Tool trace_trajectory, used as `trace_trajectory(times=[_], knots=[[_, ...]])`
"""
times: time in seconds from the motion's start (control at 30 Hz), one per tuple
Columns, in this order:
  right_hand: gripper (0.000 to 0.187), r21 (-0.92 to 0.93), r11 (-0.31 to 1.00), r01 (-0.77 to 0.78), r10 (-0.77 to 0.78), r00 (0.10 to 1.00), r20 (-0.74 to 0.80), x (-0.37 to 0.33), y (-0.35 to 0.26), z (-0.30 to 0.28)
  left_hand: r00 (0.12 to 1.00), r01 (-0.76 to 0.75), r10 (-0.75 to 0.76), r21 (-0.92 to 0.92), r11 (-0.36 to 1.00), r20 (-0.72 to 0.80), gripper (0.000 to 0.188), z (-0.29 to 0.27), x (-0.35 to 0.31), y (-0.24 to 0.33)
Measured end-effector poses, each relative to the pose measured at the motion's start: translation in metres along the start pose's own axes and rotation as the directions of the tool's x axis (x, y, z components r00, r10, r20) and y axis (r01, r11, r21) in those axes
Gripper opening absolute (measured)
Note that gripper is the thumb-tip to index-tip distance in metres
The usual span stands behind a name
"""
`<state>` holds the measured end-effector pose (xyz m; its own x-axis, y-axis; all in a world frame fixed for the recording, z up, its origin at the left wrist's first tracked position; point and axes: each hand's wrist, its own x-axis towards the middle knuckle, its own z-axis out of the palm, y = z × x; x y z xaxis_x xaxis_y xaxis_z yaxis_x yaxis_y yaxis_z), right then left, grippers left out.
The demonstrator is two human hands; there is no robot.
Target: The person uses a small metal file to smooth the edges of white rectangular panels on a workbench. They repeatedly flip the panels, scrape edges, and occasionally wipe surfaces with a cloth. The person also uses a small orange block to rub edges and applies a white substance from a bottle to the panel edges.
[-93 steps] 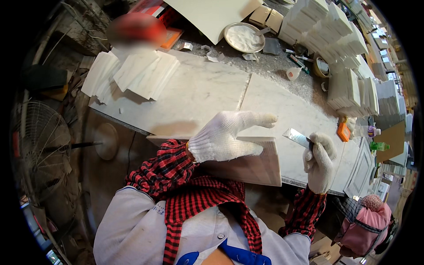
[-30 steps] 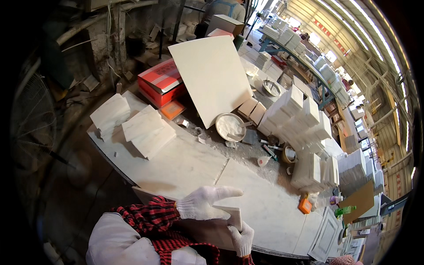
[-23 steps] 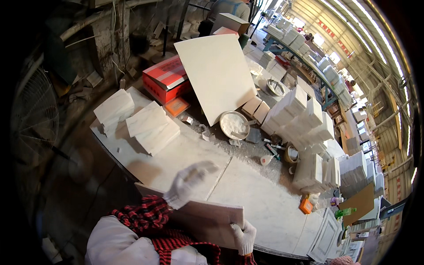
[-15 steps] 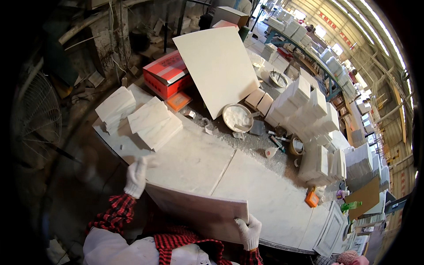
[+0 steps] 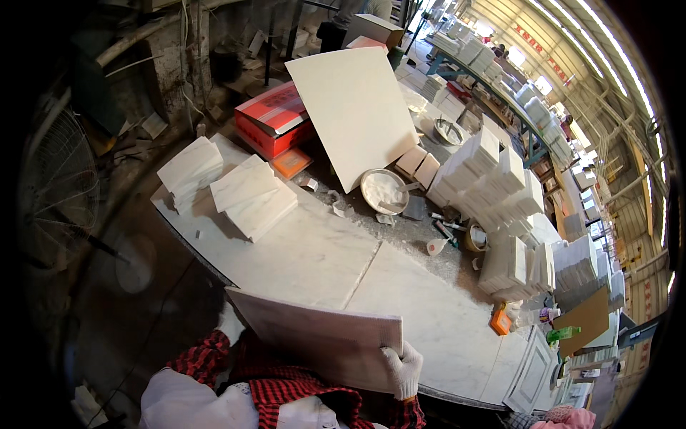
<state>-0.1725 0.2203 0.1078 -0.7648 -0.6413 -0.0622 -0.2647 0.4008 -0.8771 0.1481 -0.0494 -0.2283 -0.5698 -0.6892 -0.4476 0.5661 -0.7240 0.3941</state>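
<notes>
1. Gripping the right end of a broad, flat, pale pinkish-grey rectangular slab (image 5: 321, 343), the white-gloved right hand (image 5: 404, 370) has its fingers wrapped over the edge. The white-gloved left hand (image 5: 230, 324) is at the slab's other end, mostly hidden; whether it is closed there cannot be told.
2. The slab stands tilted on its long side, between the person's body and the near edge of the bench. Whether its lower side rests on anything is out of sight.
3. It looks like stone or tile, so I would judge it heavy and stiff, with brittle corners. Dust could make the faces slippery; both short ends, taken low and together, seem the safest hold.
4. The bench top is a curved-looking, grey-veined pale marble surface (image 5: 443, 314) with a narrow seam across it. Two fanned stacks of white veined tiles (image 5: 256, 199) lie at its left end.
5. Beyond, on a dusty grey strip, are a round shallow bowl of white powder (image 5: 384, 187), a leaning large cream sheet (image 5: 354, 107), a red cardboard carton (image 5: 270, 123) and tall stacks of white slabs (image 5: 468, 166).
6. A round wire-caged fan (image 5: 61, 182) stands at left in the dim; at right the long workshop runs back under bright strip lights.
</notes>
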Motion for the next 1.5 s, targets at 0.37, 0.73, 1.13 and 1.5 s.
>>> trace_trajectory(times=[0.37,0.73,1.13,1.5], knots=[[0.021,-0.015,1.000,-0.004,0.002,0.994,-0.106,-0.003,-0.027,-0.007,0.986,-0.077,0.073,0.016,0.997,0.150,0.043,0.043,-0.014,-0.015],[0.021,0.142,0.985,0.095,-0.053,0.961,-0.271,-0.005,-0.105,-0.020,0.882,-0.364,0.471,0.650,0.667,0.010,0.045,0.197,-0.076,0.116],[0.046,0.292,0.869,0.400,-0.164,0.789,-0.592,0.018,-0.118,-0.062,0.724,-0.690,0.560,0.418,0.591,0.403,0.044,0.372,-0.077,0.167],[0.023,0.407,0.812,0.418,-0.118,0.802,-0.586,0.080,-0.055,-0.111,0.779,-0.597,0.459,0.278,0.753,0.427,0.047,0.294,0.057,0.161]])
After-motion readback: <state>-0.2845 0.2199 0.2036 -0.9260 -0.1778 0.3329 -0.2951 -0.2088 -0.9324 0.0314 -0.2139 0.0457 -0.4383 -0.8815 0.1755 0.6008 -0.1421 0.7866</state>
